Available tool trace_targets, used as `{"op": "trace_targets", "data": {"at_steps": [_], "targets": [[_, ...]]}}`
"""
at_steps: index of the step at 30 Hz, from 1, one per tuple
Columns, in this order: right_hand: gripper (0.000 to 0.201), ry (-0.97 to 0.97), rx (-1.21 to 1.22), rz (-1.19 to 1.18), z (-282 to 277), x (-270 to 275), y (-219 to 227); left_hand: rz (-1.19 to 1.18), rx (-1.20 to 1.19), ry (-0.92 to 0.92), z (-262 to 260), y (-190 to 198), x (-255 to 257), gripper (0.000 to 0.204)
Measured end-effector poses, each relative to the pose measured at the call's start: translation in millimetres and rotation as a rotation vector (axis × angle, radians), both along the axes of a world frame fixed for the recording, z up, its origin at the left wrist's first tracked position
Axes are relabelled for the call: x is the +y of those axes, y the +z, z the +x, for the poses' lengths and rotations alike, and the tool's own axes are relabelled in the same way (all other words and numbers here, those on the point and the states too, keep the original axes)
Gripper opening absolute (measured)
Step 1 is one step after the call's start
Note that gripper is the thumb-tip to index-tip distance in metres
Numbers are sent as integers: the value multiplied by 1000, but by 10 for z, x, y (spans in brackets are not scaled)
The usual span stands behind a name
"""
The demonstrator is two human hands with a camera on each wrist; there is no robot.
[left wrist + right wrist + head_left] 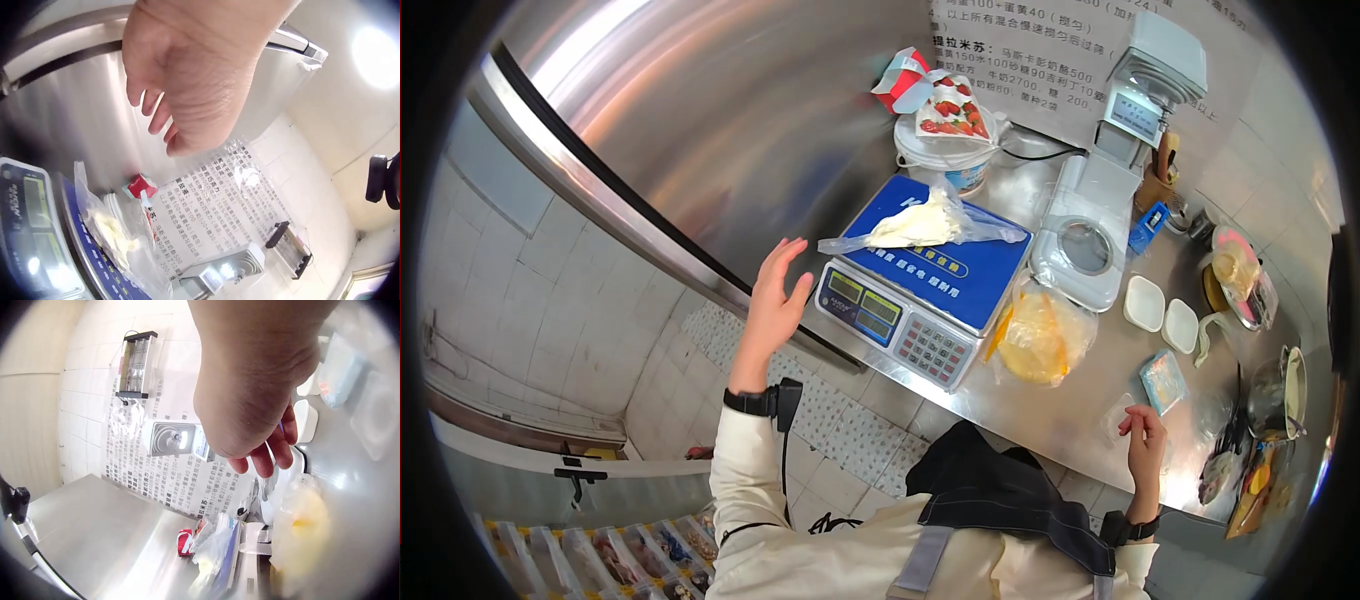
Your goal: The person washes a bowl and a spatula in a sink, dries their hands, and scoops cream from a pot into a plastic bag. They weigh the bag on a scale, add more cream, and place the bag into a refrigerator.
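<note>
A clear bag with a pale yellow, creamy mass [920, 222] lies on the blue plate [940, 265] of a digital scale, also seen in the left wrist view as the bag [112, 234]. My left hand [775, 300] is raised beside the scale's left side, fingers extended and thumb apart, holding nothing. In the left wrist view the left hand [187, 81] has its fingers loosely bent. My right hand [1145, 445] hovers near the counter's front edge, close to a light blue packet [1163, 382]; its fingers hang loosely bent in the right wrist view [262, 394], gripping nothing.
A bag of yellow material [1045, 335] sits right of the scale. Behind are a white tub [945, 155] and a grey-white machine [1085, 235]. Two white dishes [1144, 304] stand farther right, with a pot [1280, 395] at the far right. A steel panel [800, 120] rises at the left.
</note>
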State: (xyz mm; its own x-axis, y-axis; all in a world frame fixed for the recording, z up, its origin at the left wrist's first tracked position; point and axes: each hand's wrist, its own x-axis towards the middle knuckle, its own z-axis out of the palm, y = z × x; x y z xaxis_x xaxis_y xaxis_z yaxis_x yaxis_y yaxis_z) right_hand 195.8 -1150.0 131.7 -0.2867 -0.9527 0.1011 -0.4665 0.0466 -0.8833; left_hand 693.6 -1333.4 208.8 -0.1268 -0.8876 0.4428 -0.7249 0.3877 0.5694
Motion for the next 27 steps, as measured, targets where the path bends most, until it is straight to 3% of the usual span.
{"op": "trace_targets", "data": {"at_steps": [6,10,15,16,19,21,24,26,27], "targets": [[12,-71,9,-32,39,124,47,31,-238,-169,-497,-358,-969,54],[12,-128,17,-34,-6,361,76,228,-542,-64,-980,-633,-1483,92],[13,-304,61,-27,-175,844,196,356,-500,-106,-1234,-747,-1691,70],[13,-330,67,-37,-253,937,171,199,-428,-105,-1286,-764,-1616,57],[12,-398,-84,-23,-418,1136,97,143,-255,-129,-1669,-346,-1077,55],[18,-247,-233,-46,-471,1038,209,27,78,-286,-1990,-83,-591,51],[47,150,-538,-219,-471,619,616,-56,18,-519,-2392,-66,-94,52],[54,330,-650,-329,-401,376,986,-59,79,-574,-2714,-76,317,51],[47,281,-637,-266,-369,326,1161,-175,92,-544,-2885,3,557,50]]}}
